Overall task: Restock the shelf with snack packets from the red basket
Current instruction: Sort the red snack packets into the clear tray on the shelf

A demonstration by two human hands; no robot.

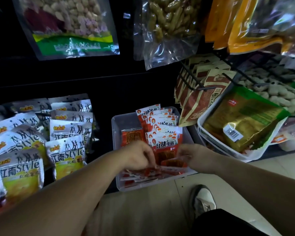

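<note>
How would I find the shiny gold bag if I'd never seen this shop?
Find the clear tub of red packets at the bottom middle, then look right to the tilted white basket. The gold bag lies on top in it. Only it is shiny gold with a white barcode sticker.

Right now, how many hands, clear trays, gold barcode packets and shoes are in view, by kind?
Hands: 2, left hand, right hand, both at the red packets
Clear tray: 1
Gold packet with barcode: 1
Shoe: 1
Total: 5
</note>
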